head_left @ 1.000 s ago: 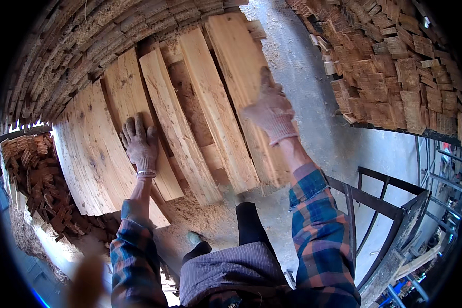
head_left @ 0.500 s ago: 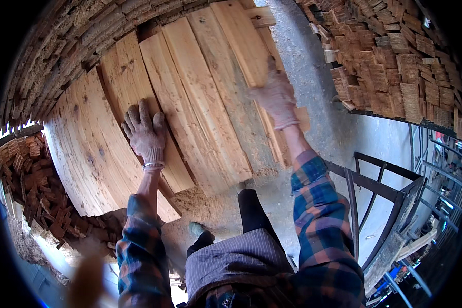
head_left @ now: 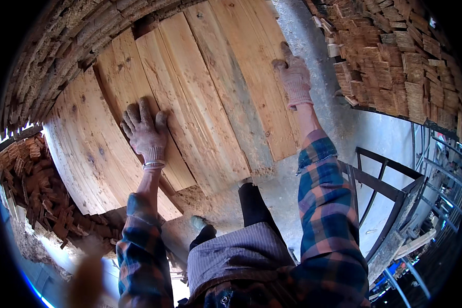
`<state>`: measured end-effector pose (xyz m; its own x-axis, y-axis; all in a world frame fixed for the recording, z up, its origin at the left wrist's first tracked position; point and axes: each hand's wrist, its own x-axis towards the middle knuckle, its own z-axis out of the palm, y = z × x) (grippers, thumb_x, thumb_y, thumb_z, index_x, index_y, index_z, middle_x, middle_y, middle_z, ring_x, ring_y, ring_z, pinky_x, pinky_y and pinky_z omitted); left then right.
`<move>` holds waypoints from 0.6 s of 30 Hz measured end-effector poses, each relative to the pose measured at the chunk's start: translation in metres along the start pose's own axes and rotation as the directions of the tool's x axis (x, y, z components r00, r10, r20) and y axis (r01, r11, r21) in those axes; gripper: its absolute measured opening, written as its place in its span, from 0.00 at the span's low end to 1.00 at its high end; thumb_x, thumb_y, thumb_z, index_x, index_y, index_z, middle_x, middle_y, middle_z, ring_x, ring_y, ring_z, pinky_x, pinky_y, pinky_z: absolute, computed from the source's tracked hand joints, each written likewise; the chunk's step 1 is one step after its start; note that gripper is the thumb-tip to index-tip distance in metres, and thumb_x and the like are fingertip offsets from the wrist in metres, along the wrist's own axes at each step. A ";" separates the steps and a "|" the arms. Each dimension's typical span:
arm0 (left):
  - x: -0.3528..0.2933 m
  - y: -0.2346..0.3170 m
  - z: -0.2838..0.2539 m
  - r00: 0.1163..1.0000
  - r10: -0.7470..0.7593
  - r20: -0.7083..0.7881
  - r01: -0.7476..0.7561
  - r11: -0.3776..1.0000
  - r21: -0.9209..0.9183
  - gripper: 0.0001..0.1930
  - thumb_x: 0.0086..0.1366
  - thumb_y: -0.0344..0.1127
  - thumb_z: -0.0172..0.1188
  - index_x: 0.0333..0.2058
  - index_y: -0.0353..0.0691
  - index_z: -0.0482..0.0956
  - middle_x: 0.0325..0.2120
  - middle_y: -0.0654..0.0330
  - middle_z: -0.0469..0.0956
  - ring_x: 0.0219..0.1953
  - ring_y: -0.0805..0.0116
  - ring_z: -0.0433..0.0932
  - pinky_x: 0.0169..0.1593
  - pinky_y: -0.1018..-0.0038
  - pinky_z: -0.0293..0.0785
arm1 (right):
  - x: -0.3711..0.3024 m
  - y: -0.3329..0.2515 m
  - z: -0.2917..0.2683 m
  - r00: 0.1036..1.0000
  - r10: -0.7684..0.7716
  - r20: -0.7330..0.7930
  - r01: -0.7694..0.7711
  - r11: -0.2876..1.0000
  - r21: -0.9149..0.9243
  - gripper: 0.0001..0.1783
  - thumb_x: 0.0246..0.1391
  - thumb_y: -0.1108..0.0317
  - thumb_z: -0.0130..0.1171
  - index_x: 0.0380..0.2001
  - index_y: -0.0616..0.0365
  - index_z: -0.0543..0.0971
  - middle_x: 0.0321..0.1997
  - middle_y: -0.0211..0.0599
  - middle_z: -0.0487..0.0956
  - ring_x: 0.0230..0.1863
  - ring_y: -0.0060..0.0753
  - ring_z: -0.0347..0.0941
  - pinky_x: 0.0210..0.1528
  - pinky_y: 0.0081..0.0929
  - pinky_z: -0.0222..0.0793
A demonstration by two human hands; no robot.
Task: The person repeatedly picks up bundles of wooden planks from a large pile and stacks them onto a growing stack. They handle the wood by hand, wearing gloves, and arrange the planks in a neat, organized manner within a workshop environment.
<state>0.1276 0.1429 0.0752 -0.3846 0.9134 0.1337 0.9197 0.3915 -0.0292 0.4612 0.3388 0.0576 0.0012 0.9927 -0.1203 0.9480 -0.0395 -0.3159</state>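
Wide pale boards (head_left: 205, 108) lie side by side in a slanting row in front of me. My left hand (head_left: 145, 131), in a dirty knit glove, rests flat on one of the left-hand boards with its fingers spread. At the right end of the row, my gloved right hand (head_left: 294, 79) is on the outer edge of the rightmost board (head_left: 262, 77). Its thumb and forefinger stand apart, while the other fingers are partly hidden, so I cannot tell whether they grip the wood.
Stacked wood pieces (head_left: 390, 66) rise at the far right, and a rough pile of wood (head_left: 82, 36) lines the far left. Broken scraps (head_left: 46, 190) heap at the near left. A dark metal frame (head_left: 380, 179) stands on the right over the concrete floor (head_left: 323, 102). Sawdust lies near my feet.
My right hand has moved outward to the right, and the rightmost board now lies flush against its neighbour, covering the narrower pieces that showed there. My left hand has stayed put.
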 end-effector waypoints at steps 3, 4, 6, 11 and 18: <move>-0.001 0.002 0.001 1.000 0.005 -0.017 -0.005 1.000 -0.024 0.33 0.62 0.59 0.49 0.61 0.48 0.63 0.59 0.45 0.61 0.62 0.44 0.57 0.65 0.51 0.49 | 0.009 0.002 -0.008 0.993 0.046 0.109 -0.066 0.979 0.191 0.31 0.51 0.50 0.55 0.61 0.32 0.66 0.46 0.53 0.74 0.48 0.52 0.72 0.51 0.42 0.69; 0.002 0.006 0.000 1.000 0.008 -0.015 -0.009 0.999 -0.039 0.32 0.62 0.59 0.50 0.60 0.48 0.64 0.59 0.46 0.62 0.62 0.45 0.58 0.65 0.51 0.49 | 0.010 0.007 -0.013 0.990 0.043 0.133 -0.075 0.965 0.251 0.31 0.50 0.51 0.55 0.60 0.33 0.67 0.46 0.53 0.74 0.48 0.53 0.72 0.51 0.42 0.69; -0.003 0.013 -0.002 1.000 0.006 -0.009 -0.007 0.999 -0.042 0.32 0.61 0.59 0.51 0.59 0.48 0.65 0.58 0.47 0.63 0.62 0.46 0.58 0.65 0.52 0.49 | -0.002 0.003 -0.023 0.993 0.024 0.118 -0.033 0.996 0.077 0.29 0.50 0.54 0.56 0.58 0.38 0.69 0.46 0.53 0.74 0.48 0.53 0.72 0.51 0.42 0.68; -0.003 -0.013 0.002 0.998 -0.054 -0.014 0.053 0.996 -0.073 0.35 0.59 0.61 0.52 0.60 0.48 0.63 0.59 0.46 0.62 0.63 0.45 0.56 0.66 0.53 0.48 | -0.135 0.021 -0.050 0.974 -0.106 -0.202 0.195 0.847 0.495 0.15 0.55 0.65 0.56 0.39 0.67 0.77 0.37 0.45 0.78 0.36 0.36 0.76 0.38 0.28 0.71; -0.060 -0.059 -0.030 0.886 -0.402 -0.229 0.229 0.811 -0.538 0.41 0.51 0.50 0.68 0.61 0.43 0.61 0.56 0.43 0.64 0.57 0.45 0.64 0.59 0.60 0.62 | -0.320 0.018 0.017 0.586 0.297 0.753 -0.777 -0.057 0.627 0.14 0.54 0.57 0.60 0.35 0.55 0.74 0.27 0.40 0.79 0.19 0.36 0.75 0.16 0.34 0.71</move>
<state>0.0993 0.0615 0.0987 -0.6930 0.6265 0.3568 0.7002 0.4667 0.5403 0.4721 0.0187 0.0744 0.0427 0.4848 -0.8736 -0.2547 -0.8402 -0.4787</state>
